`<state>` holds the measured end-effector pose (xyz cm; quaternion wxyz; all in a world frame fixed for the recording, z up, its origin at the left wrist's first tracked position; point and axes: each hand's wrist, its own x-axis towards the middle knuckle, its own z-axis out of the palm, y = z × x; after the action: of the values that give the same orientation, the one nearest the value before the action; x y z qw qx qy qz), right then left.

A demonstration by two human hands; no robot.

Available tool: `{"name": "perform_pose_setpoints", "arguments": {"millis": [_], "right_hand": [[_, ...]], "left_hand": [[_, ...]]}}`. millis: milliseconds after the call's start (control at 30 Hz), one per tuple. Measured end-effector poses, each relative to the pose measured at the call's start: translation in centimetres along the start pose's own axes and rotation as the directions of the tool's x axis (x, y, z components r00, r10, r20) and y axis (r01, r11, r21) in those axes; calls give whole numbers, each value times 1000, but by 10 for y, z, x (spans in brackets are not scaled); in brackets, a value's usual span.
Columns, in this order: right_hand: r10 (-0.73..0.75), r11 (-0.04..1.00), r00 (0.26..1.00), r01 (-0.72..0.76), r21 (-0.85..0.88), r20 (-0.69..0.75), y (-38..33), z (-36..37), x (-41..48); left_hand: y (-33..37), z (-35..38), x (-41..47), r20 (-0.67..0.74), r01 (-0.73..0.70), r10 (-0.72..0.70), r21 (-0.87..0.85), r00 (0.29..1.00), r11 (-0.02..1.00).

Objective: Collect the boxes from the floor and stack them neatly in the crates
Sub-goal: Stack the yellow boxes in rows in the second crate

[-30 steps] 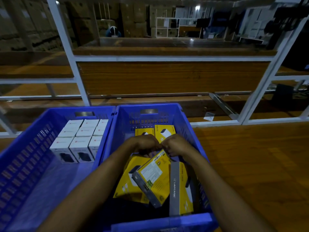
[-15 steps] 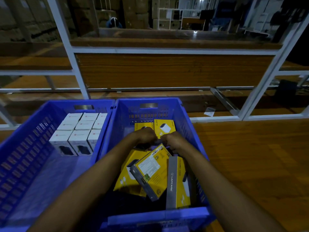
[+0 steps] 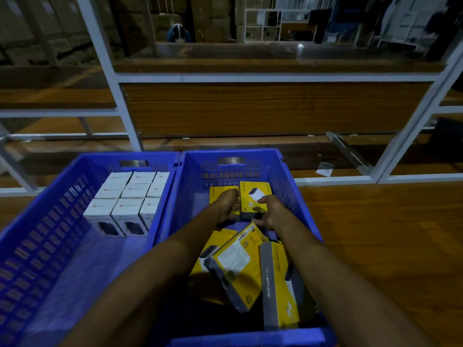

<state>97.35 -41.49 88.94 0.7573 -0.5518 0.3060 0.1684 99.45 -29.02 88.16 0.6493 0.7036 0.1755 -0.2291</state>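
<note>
Two blue crates stand side by side on the wooden floor. The left crate (image 3: pixel 50 234) holds white boxes (image 3: pixel 130 196) packed in neat rows at its far end. In the right crate (image 3: pixel 288 186), two yellow boxes stand against the far wall. My left hand (image 3: pixel 225 206) and right hand (image 3: pixel 269 214) grip the right-hand standing yellow box (image 3: pixel 253 200) from either side, with my right thumb on its front face. My left hand partly hides the second standing yellow box (image 3: pixel 220 192). Loose yellow boxes (image 3: pixel 238 266) lie tumbled below my forearms, and one yellow box (image 3: pixel 278 284) stands on its edge.
A white metal rack frame (image 3: pixel 112 78) with wooden shelves rises just behind the crates. Wooden floor (image 3: pixel 388 246) stretches to the right of the crates. A small piece of paper (image 3: pixel 325 169) lies under the rack. A person (image 3: pixel 179 33) crouches far off.
My hands were bunched together in front of the two standing yellow boxes; they have parted and now grip the right-hand box by its sides. The view has dipped slightly.
</note>
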Motion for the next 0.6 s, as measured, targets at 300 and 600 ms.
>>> {"name": "perform_pose_setpoints", "arguments": {"millis": [300, 600], "right_hand": [[-34, 985, 999, 38, 167, -28, -8, -2, 14], [-186, 893, 982, 153, -423, -37, -17, 5, -5]], "left_hand": [[-4, 2, 64, 66, -9, 12, -33, 998, 999], [15, -1, 3, 67, -37, 33, 50, 997, 998]]}}
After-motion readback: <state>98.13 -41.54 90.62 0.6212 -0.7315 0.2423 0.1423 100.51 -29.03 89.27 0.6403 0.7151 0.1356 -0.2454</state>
